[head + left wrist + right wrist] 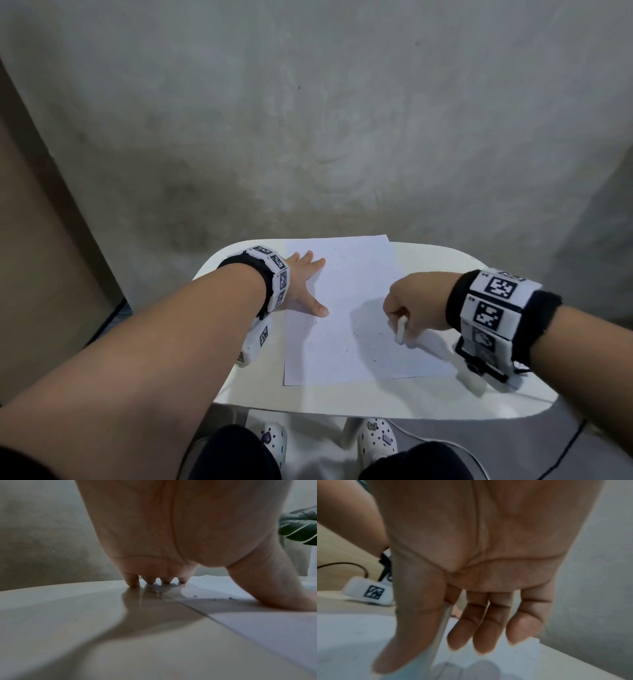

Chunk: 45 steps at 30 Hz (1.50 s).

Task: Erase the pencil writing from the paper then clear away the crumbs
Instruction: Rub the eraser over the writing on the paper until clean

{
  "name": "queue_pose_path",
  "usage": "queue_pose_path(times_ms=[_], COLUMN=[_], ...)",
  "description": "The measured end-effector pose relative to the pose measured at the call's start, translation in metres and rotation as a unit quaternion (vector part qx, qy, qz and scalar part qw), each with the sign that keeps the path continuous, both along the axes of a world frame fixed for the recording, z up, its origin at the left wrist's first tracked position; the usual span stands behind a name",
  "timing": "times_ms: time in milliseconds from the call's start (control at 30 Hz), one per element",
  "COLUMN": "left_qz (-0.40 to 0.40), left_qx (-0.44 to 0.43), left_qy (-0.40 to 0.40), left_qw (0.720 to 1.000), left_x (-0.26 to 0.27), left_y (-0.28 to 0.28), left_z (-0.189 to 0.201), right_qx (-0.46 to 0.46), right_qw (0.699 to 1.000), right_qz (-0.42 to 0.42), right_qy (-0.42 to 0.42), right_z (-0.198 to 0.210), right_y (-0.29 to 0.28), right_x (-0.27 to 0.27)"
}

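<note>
Pressing: left hand (301, 284) lay flat on the left edge of the paper (349, 308), fingers straight and spread, thumb on the sheet; it gripped nothing.
Fingertips: in the left wrist view the fingertips (133, 582) touched down where table (68, 608) met paper (257, 622); the thumb lay on the sheet.
Right hand: right hand (416, 301) hung over the right half of the paper, fingers bent downward, thumb and forefinger pinching a thin white eraser (400, 329) that stood nearly upright.
Eraser tip: low over the sheet; contact could not be told.
Right wrist view: eraser (440, 631) showed as a pale strip between the thumb and the other fingers of the right hand (471, 574); blurred.
Paper: white sheet in the middle of the table (445, 394), far corner past the table's far edge.
Crumbs: dark crumbs (373, 353) scattered over the sheet, thickest near the right hand; a few (214, 599) lay by the left thumb.
Writing: no legible pencil lines could be made out.
Wrists: marker bands (493, 308) on both.
</note>
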State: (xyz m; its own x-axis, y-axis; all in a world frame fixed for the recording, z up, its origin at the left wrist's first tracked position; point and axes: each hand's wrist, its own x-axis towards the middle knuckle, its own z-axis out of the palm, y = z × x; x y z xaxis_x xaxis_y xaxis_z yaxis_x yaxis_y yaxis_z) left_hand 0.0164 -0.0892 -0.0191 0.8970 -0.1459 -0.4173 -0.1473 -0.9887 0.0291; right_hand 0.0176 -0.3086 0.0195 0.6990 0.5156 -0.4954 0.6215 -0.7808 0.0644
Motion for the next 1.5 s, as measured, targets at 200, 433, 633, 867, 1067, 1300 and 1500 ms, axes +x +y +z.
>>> queue_pose_path(times_ms=[200, 433, 633, 867, 1067, 1300, 1500], left_qz=[-0.008, -0.088, -0.171, -0.331, -0.253, -0.290, -0.094], left_qx=[0.003, 0.099, 0.057, 0.037, 0.111, 0.069, 0.059], left_qy=[0.008, -0.024, 0.010, -0.013, 0.004, -0.023, -0.014], left_qw=[1.000, 0.991, 0.984, 0.943, 0.961, 0.954, 0.994], left_x=[-0.001, 0.006, -0.044, -0.063, -0.054, -0.048, 0.013], left_y=[0.004, -0.004, -0.054, -0.062, -0.043, -0.040, -0.046], left_z=[0.001, -0.003, -0.008, 0.000, -0.004, -0.001, 0.018], right_qx=[0.116, 0.065, 0.061, 0.073, 0.073, 0.077, 0.069], right_qw=[0.985, 0.992, 0.989, 0.988, 0.988, 0.987, 0.988], right_qz=[-0.098, -0.070, -0.085, -0.102, -0.108, -0.107, -0.097], right_qy=[-0.087, -0.087, -0.100, -0.086, -0.087, -0.092, -0.096], right_z=[0.006, -0.001, -0.005, -0.004, -0.004, -0.005, -0.004], right_y=[-0.011, -0.005, -0.003, -0.004, -0.003, -0.003, 0.000], right_x=[0.023, 0.032, 0.031, 0.030, 0.029, 0.030, 0.029])
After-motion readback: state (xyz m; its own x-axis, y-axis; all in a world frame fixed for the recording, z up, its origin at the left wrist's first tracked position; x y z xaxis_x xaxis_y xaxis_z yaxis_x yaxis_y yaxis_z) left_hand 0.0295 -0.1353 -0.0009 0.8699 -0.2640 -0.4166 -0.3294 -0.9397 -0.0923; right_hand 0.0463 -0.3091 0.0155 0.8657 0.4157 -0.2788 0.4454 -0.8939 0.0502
